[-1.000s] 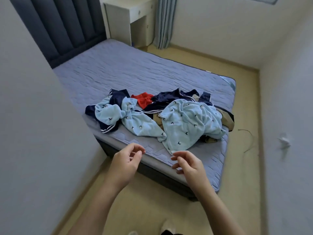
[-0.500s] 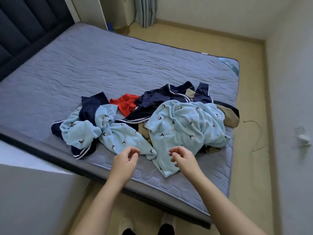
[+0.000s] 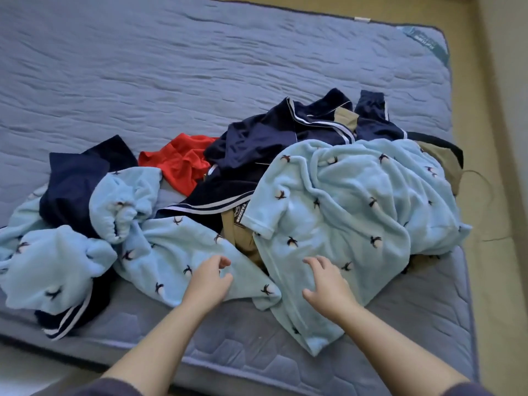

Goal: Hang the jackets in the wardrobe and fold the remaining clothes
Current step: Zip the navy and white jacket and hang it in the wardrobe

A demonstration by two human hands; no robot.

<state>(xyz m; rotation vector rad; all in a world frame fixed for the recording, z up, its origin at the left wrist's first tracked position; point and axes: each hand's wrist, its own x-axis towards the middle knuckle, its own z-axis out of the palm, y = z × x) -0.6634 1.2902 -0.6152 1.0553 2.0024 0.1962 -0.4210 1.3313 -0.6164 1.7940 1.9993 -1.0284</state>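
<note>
Loosely splayed right hand (image 3: 328, 290) over fleece (image 3: 347, 207)

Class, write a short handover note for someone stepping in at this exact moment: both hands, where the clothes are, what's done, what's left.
Left hand: open, no grip, over the left light blue fleece piece.
Right hand: open, no grip, over the right light blue fleece piece.
Clothes: all heaped on the mattress, with navy striped garments, a red garment and a khaki garment partly buried.
Done: nothing hung or folded.
To do: pick out the jackets, hang them, fold the rest; wardrobe not in view.
</note>
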